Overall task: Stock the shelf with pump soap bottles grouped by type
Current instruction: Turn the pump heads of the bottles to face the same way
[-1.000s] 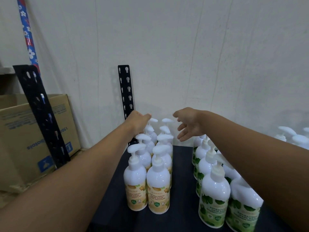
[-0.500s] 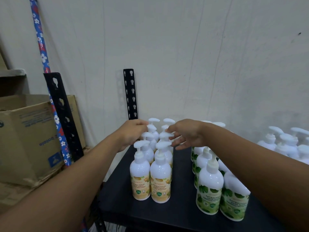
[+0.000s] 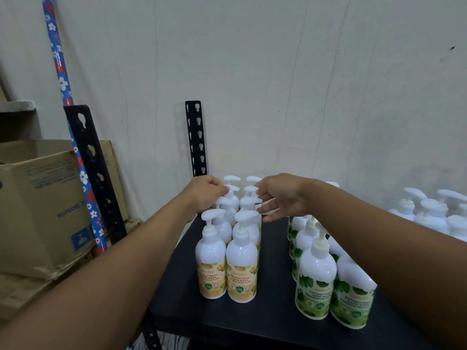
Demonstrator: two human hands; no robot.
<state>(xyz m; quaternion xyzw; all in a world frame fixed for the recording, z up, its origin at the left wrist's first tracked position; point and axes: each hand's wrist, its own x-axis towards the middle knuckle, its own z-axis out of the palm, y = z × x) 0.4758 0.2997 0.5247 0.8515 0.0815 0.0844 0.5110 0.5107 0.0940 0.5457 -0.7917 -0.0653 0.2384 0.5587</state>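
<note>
Evidently both hands work the rear of the yellow-label bottles point(image 3: 211, 256), which stand in two tight columns on the black shelf point(image 3: 273, 286), apart from the green-label bottles point(image 3: 316, 269). The left hand point(image 3: 204, 195) curls round a rear pump head point(image 3: 231, 188). The right hand point(image 3: 280, 198) lies open, fingers brushing neighbouring pumps. The bottles are probably hefty, smooth and top-heavy, so grip the body or neck, not the spout.

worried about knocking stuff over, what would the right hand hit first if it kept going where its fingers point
Most likely the white pump heads of the yellow-label bottles: the right hand points left at them, fingertips nearly touching. Depth is unclear, so it may pass just above.
</note>
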